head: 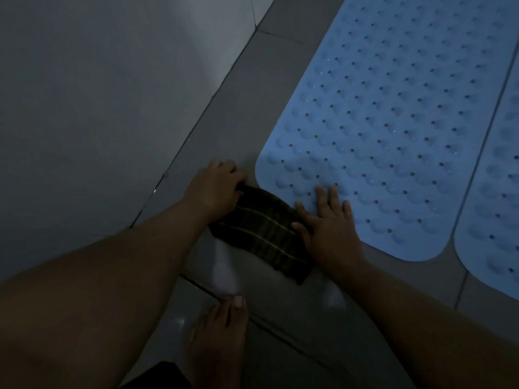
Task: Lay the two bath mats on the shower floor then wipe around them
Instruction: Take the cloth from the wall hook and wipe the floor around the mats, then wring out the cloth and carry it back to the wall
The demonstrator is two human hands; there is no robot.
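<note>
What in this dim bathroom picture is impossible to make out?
- Second bath mat: cut off by the head view's right edge, so only a strip shows.
- First bath mat: its far end runs off the top edge.
- Striped cloth: its ends are covered by the left hand and right hand.
- Floor tiles: wet or dry is unclear in the dim light.

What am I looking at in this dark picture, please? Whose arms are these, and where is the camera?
The camera sits on a person's head and looks down, so the arms are that person's own. Two light blue rubber bath mats with small holes lie flat, side by side, on the grey tiled floor: the near mat and the second mat. The left hand grips a dark striped folded cloth. The right hand lies flat, its fingers on the near mat. A bare foot shows below.
</note>
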